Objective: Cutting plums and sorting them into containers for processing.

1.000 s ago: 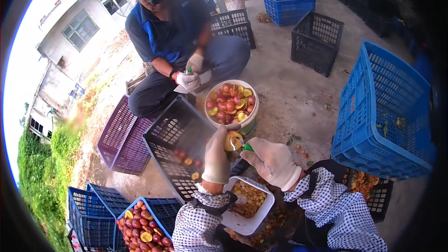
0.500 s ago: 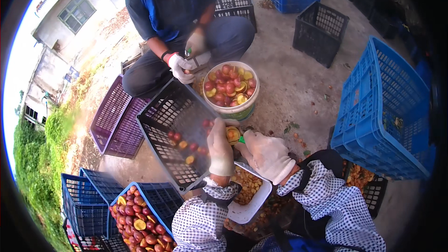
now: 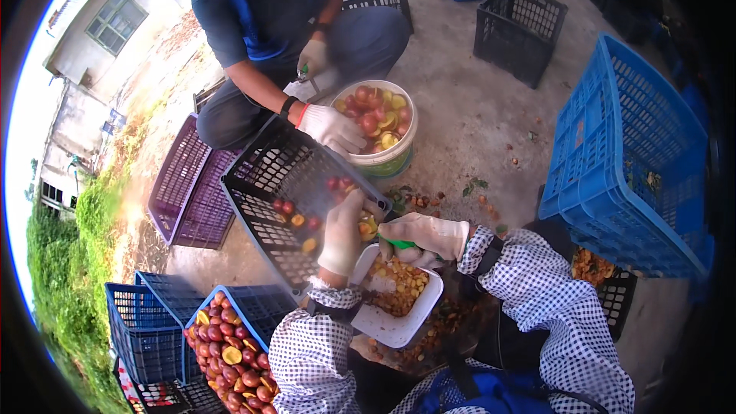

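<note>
My left hand, in a white glove, holds a cut yellow-fleshed fruit over a white square tub of pits and scraps. My right hand, also gloved, grips a small green-handled knife against that fruit. Both hands hover by the near corner of a tilted black crate with a few red fruits inside. Across from me a crouching person's gloved hand rests on the crate's far rim beside a white bucket full of red and yellow fruit halves.
A blue crate of red fruits sits at lower left, with empty blue crates beside it. Purple crates lie at left. A large blue crate stands at right, a black crate beyond on the concrete.
My hands have stayed together on the fruit over the tub. The other person's hand has reached down from their knee to the black crate's rim. The view has shifted slightly.
</note>
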Available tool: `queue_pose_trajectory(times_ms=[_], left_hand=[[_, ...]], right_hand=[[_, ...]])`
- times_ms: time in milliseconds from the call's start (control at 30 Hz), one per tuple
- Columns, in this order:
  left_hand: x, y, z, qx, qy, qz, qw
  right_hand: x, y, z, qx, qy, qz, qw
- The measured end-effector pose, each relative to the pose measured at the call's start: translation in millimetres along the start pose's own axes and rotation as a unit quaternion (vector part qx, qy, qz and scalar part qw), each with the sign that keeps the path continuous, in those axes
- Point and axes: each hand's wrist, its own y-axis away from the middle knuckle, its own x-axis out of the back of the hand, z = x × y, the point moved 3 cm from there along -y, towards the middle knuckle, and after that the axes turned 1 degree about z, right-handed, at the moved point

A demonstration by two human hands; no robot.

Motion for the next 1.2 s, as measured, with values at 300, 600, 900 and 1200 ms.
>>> queue_pose_trajectory(times_ms=[300, 600, 900, 1200], left_hand=[[-21, 36, -41, 0.43, 0.166, -0.003, 0.887], [-24, 6, -52, 0.321, 0.247, -0.044, 0.913], [1, -98, -59, 0.275, 0.133, 0.044, 0.951], [20, -102, -96, 0.245, 0.114, -0.021, 0.963]], right_hand=[[8, 3, 13, 0.167, 0.69, 0.128, 0.693], [2, -12, 71, 0.239, 0.4, -0.055, 0.883], [-13, 1, 59, 0.147, 0.672, 0.09, 0.72], [5, 18, 4, 0.117, 0.594, 0.218, 0.766]])
